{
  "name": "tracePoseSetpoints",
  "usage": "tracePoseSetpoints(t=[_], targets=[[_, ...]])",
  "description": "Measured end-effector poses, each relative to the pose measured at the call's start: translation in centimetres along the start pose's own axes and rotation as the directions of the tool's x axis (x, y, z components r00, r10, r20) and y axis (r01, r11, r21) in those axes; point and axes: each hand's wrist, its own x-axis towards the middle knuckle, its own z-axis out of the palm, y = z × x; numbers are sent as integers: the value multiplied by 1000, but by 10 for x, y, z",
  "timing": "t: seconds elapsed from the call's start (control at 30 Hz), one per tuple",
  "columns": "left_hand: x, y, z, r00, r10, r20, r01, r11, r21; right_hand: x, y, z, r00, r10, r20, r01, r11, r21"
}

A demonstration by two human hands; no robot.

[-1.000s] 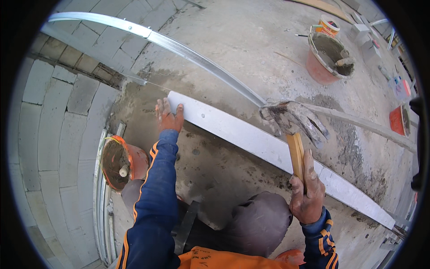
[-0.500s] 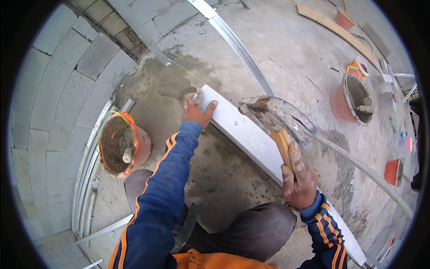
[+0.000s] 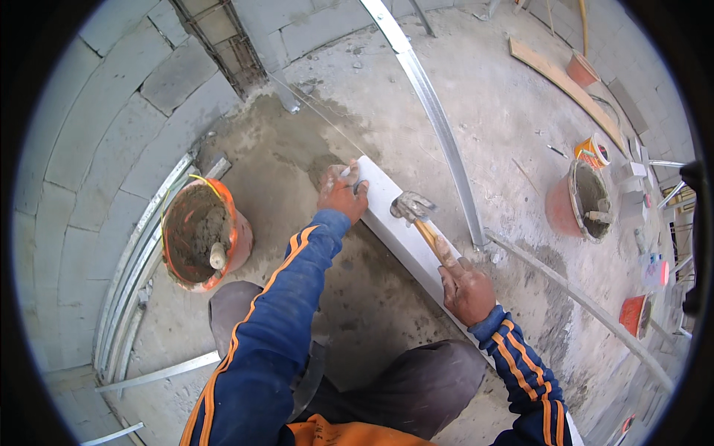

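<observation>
A long row of pale concrete block runs diagonally over the floor in front of me. My left hand grips its far end, the fingers curled over the edge and the thumb on top. A claw hammer with a mortar-caked head is in my right hand, which closes round the wooden handle. The hammer head is over the block's top face, near my left hand; whether it touches cannot be told. From the far end of the block a thin string stretches toward the wall corner.
An orange bucket of mortar with a trowel stands at my left, beside metal profiles. A metal strip and a long straight bar lie beyond the block. Further right are another mortar bucket and a wooden plank.
The hammer has come down from a raised position toward the block, and my right hand has moved left and forward with it. My left hand keeps its grip on the block's end.
</observation>
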Motion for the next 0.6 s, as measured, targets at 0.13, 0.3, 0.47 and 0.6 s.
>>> tracePoseSetpoints(t=[0.13, 0.3, 0.47, 0.6], targets=[[0, 0, 1, 1000, -2, -5, 2, 1000, 9, 4, -2, 5, 996, 88, 29, -90, 994, 70], [0, 1, 1, 999, -22, 35, 22, 1000, 0, 5, -5, 8, 990, 86, -110, -76, 993, 91], [1, 2, -1, 999, -37, 31, 35, 998, 51, 3, 1, 15, 994, 106, 16, -107, 994, 28], [0, 4, -2, 998, -40, 49, 38, 998, 40, 5, 4, 17, 997, -7, -72, 12, 998, 61]])
